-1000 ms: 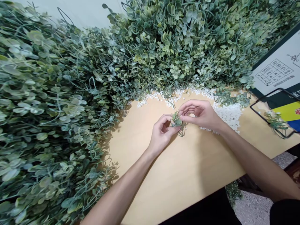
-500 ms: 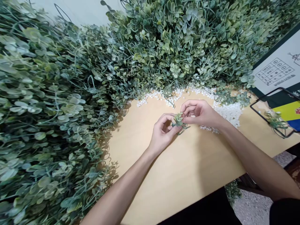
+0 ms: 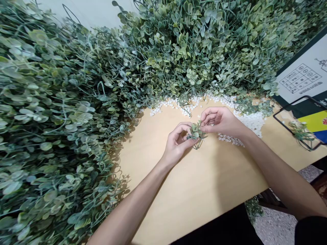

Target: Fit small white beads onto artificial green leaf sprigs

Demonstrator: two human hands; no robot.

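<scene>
Between my two hands is a small green leafy sprig [image 3: 196, 132] with thin stems hanging below it. My left hand [image 3: 177, 141] is closed on its left side, thumb and fingers pinching it. On the right, my right hand [image 3: 221, 120] has thumb and index fingertips pressed together at the sprig's upper right edge; what lies between those fingertips is too small to make out. Both hands are just above the wooden table [image 3: 189, 190]. Small white pieces [image 3: 251, 122] lie in a heap behind my right hand and in a band along the foliage.
A large mass of green leafy stems [image 3: 76, 112] covers the left and back of the table. At the right stand a black wire frame [image 3: 287, 127] with a sprig [image 3: 301, 131] in it and a printed box [image 3: 301, 75]. The table's front edge runs diagonally near my body.
My right hand has shifted slightly right and up. The sprig has turned a little and its leaves stand more spread. My left hand has barely moved.
</scene>
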